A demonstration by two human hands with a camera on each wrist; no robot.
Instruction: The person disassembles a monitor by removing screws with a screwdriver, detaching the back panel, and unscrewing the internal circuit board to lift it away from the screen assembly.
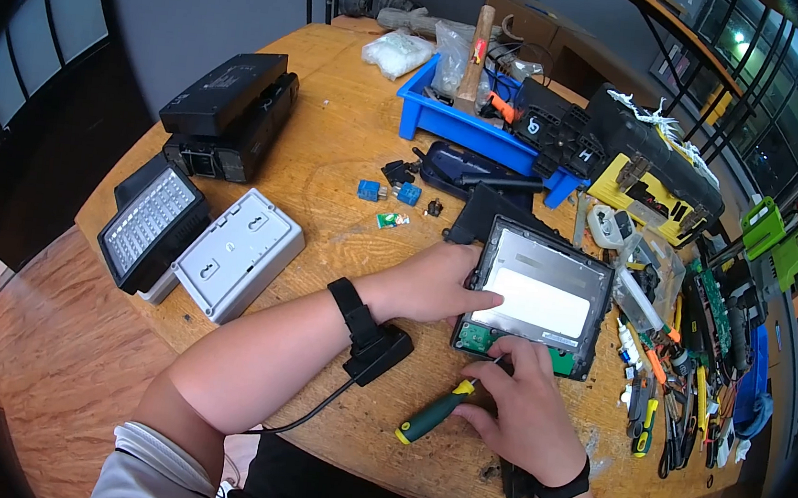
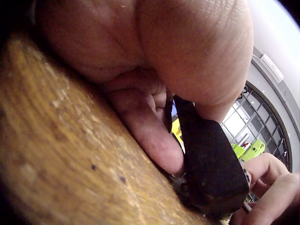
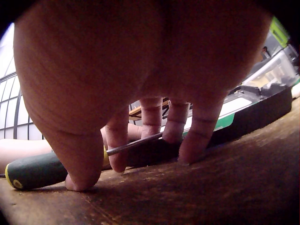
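A black-framed device [image 1: 552,257] with a metal back plate and a green circuit board [image 1: 477,337] lies tilted near the table's front. My left hand [image 1: 429,286] grips its left edge, thumb on top; fingers curl beneath its black casing [image 2: 211,164] in the left wrist view. At the device's near edge, my right hand [image 1: 532,415] holds a green and yellow screwdriver [image 1: 431,417] between thumb and fingers, around the collar and shaft. Its handle [image 3: 40,171] rests low over the wood in the right wrist view, the tip hidden behind fingers.
Left stand black boxes [image 1: 221,97], an LED lamp [image 1: 152,216] and a white housing [image 1: 245,249]. Small blue parts [image 1: 408,194] lie beyond my left hand. At the back are a blue tray [image 1: 431,118] and a yellow-black case [image 1: 653,201]; loose tools crowd the right.
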